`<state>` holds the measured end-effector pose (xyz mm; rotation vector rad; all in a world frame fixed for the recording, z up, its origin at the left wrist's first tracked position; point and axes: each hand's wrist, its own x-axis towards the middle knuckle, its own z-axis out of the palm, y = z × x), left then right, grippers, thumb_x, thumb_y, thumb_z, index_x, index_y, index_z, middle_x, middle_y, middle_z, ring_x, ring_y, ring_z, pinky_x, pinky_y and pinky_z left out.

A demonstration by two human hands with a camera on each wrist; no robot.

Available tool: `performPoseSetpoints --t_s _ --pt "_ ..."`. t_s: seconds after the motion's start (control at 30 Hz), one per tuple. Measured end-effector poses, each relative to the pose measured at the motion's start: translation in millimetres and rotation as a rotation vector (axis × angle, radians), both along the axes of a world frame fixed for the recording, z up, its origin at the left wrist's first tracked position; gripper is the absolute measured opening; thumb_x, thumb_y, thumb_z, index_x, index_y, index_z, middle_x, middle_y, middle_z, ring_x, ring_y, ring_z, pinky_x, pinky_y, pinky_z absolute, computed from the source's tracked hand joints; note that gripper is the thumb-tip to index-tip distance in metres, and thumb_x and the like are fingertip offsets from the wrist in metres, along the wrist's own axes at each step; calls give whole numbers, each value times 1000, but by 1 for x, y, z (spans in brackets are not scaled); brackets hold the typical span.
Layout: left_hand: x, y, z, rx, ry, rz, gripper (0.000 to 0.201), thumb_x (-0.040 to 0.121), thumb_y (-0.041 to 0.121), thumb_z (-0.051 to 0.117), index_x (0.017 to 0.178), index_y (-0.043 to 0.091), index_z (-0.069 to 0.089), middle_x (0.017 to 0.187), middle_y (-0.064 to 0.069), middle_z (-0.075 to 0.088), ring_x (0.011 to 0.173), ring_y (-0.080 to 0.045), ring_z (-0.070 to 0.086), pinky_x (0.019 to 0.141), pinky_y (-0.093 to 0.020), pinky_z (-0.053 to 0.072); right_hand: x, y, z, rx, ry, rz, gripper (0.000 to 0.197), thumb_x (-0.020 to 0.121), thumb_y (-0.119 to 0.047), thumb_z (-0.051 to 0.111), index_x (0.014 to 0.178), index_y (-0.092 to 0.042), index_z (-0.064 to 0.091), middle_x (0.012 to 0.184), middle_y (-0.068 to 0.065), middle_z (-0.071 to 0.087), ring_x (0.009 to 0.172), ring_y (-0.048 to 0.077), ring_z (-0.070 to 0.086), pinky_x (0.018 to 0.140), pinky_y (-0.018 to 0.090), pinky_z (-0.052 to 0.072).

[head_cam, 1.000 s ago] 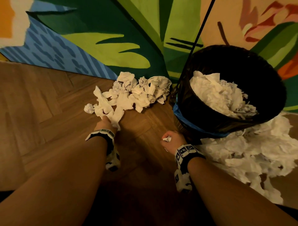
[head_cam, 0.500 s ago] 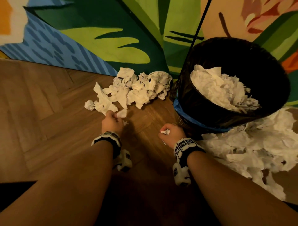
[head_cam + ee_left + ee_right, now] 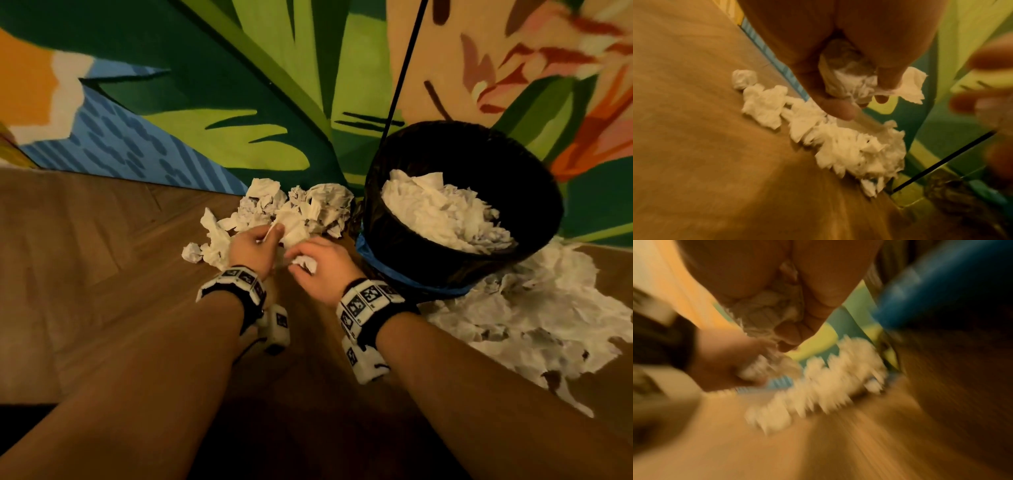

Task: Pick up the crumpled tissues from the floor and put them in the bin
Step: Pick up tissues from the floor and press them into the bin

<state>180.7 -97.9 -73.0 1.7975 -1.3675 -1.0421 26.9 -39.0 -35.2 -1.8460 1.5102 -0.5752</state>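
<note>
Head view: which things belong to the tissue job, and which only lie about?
Job: left hand and right hand, each gripping tissue; floor tissue pile; bin.
Bystanders: patterned rug; black cord.

Person, two bare forearms, no sleeves in view.

Left wrist band [image 3: 236, 281]: black strap ringed with white square blocks, each printed with a black-and-white square marker. A white boxy camera unit [image 3: 276, 329] hung beneath it, bearing a marker on its face, with a thin dark cable at its side.

Right wrist band [image 3: 368, 301]: same make, black strap, white blocks, bold black markers on top. A second white boxy unit [image 3: 363, 362] sat below the wrist, likewise marked.

Left hand [image 3: 249, 247] and right hand [image 3: 320, 270]: bare, no gloves.
</note>
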Motion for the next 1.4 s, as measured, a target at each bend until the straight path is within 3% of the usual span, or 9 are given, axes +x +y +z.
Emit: performPoseSetpoints --t_s 0.13,0.23,0.47,0.53,0.7,0.87,1.03,1.2,1.4 --pt "-7 -19 56 -141 -143 -111 25 84 7 69 108 14 72 98 -7 72 78 -19 68 64 -19 48 1 -11 74 -208 -80 -28 32 87 -24 68 119 -24 64 119 1 51 112 13 49 97 15 30" --pt "-26 -32 106 -291 -181 -165 39 78 2 70 113 19 69 99 6 65 81 -5 62 68 -9 42 -20 -22 131 -306 -26 -51 36 85 -18 67 121 -23 62 114 2 49 105 15 52 92 17 34" --pt "-105 -34 207 -600 -41 -490 65 74 13 73 132 23 45 89 -9 67 74 -21 67 68 -37 57 -112 -34 214 -296 451 -148 55 87 -29 59 141 -31 48 124 14 53 115 28 52 94 21 31" --pt "-128 -27 219 -623 -13 -550 69 74 11 72 135 23 43 89 -6 65 70 -13 64 65 -29 54 -130 -31 214 -265 520 -144 45 89 -31 56 134 -25 56 121 17 59 121 33 49 104 33 35" --pt "-160 -13 209 -602 50 -565 68 76 -1 67 135 24 44 95 1 56 53 8 49 53 -8 37 -152 -22 183 -288 415 -248 25 95 -33 52 85 -12 60 93 12 60 93 29 55 75 34 39" --pt "-161 -14 193 -508 -5 -604 63 75 5 75 131 22 52 97 4 58 70 1 57 62 -5 44 -173 -19 164 -309 275 -350 26 95 -35 54 97 -15 71 90 6 63 90 24 56 67 28 33" --pt "-158 -19 178 -387 -37 -566 40 87 21 70 124 29 58 106 1 61 88 -20 67 77 -38 59 -192 -26 165 -308 202 -556 33 93 -38 57 109 -12 69 110 9 69 102 26 60 80 25 42" --pt "-161 -18 178 -381 89 -567 35 91 33 66 126 27 61 118 6 62 104 -17 63 80 -33 54 -198 -26 165 -281 174 -545 29 91 -43 59 98 -18 72 95 5 70 89 21 61 72 28 45" --pt "-177 -14 177 -428 -3 -539 19 85 26 69 72 18 58 67 2 55 60 -9 48 57 -23 41 -204 -21 162 -280 83 -483 44 82 -44 72 124 -36 63 125 -8 62 115 9 55 98 26 44"
